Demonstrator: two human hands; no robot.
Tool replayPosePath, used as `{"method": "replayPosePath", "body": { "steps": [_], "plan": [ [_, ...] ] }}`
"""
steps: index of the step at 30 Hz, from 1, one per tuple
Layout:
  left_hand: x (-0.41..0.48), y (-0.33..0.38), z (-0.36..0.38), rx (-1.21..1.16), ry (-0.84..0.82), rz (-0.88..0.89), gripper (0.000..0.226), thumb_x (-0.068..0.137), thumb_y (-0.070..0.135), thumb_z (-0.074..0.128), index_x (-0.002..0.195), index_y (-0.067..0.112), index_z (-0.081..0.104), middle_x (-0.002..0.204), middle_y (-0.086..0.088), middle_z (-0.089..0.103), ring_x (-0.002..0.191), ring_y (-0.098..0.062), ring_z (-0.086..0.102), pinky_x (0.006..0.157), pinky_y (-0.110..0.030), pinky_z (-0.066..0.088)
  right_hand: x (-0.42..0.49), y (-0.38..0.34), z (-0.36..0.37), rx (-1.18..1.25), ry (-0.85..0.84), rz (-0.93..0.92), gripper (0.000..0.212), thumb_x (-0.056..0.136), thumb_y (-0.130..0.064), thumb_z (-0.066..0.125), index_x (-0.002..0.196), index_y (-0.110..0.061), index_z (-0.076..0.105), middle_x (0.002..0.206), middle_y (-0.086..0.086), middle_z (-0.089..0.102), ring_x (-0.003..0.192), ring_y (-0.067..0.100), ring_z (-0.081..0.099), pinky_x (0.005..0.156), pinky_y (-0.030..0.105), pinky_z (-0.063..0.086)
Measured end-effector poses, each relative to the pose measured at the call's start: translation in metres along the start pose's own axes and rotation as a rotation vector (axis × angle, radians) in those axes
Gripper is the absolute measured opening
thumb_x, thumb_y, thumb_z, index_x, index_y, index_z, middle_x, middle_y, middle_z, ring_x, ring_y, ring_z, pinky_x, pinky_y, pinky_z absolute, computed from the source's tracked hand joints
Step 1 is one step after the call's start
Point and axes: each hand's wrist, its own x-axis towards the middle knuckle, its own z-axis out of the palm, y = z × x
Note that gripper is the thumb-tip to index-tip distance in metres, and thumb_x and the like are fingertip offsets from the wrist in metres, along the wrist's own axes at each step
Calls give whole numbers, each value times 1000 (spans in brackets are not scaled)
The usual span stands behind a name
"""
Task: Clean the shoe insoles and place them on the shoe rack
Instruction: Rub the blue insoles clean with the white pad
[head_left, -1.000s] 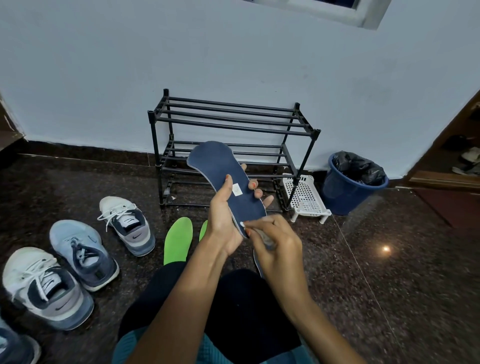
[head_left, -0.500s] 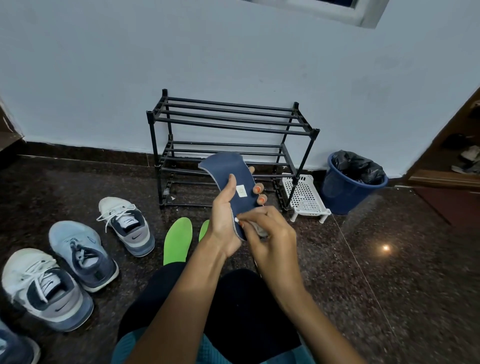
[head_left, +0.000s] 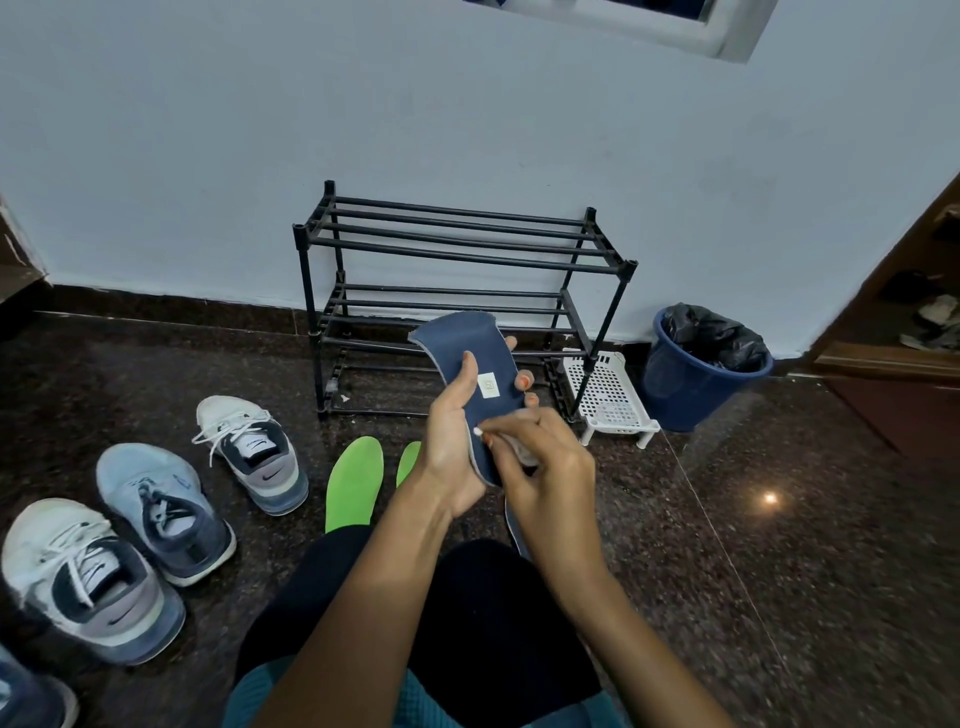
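My left hand (head_left: 452, 441) grips a dark blue insole (head_left: 470, 358) with a small white label, holding it upright in front of the black shoe rack (head_left: 457, 249). Its toe end curls forward. My right hand (head_left: 545, 467) pinches a small pale wipe or cloth against the insole's lower end; most of that cloth is hidden by my fingers. Two green insoles (head_left: 355, 480) lie on the floor beside my knees. The edge of another dark insole (head_left: 514, 525) shows on the floor under my right wrist.
Several sneakers (head_left: 249, 452) lie on the dark stone floor at the left. A small white perforated rack (head_left: 608, 397) and a blue bin (head_left: 696, 384) with a black liner stand right of the shoe rack. A wooden door frame is at far right.
The blue insole has come lower and its toe end has bent toward me. My right hand has slid up along its lower end.
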Motion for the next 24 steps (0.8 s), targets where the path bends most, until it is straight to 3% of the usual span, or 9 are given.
{"method": "replayPosePath", "body": {
  "steps": [9,19,22,24],
  "plan": [
    [1,2,0,-36,85,88,34,97,38,37,110,13,55,70,-4,56,64,-17,55,67,-30,53,-24,2,0,0,-36,-9,15,78,-4,60,88,-8,71,84,0,60,81,3,55,74,8,41],
    [-1,0,4,-6,67,43,37,102,37,29,122,11,46,74,-5,54,72,-18,59,66,-28,56,13,19,-1,-155,125,8,17,84,-8,55,92,-4,69,87,7,56,81,22,56,72,23,43],
    [-1,0,3,20,91,60,38,102,37,28,118,11,50,73,-4,55,77,-18,62,74,-30,57,13,18,2,-152,108,7,15,84,-4,56,93,-3,68,87,6,55,81,20,56,73,22,43],
    [0,1,3,14,119,90,38,101,38,28,113,12,53,71,-4,55,79,-19,63,89,-33,51,5,14,5,-131,72,1,17,83,-6,56,93,-4,69,85,3,55,79,16,55,72,19,43]
  ]
}}
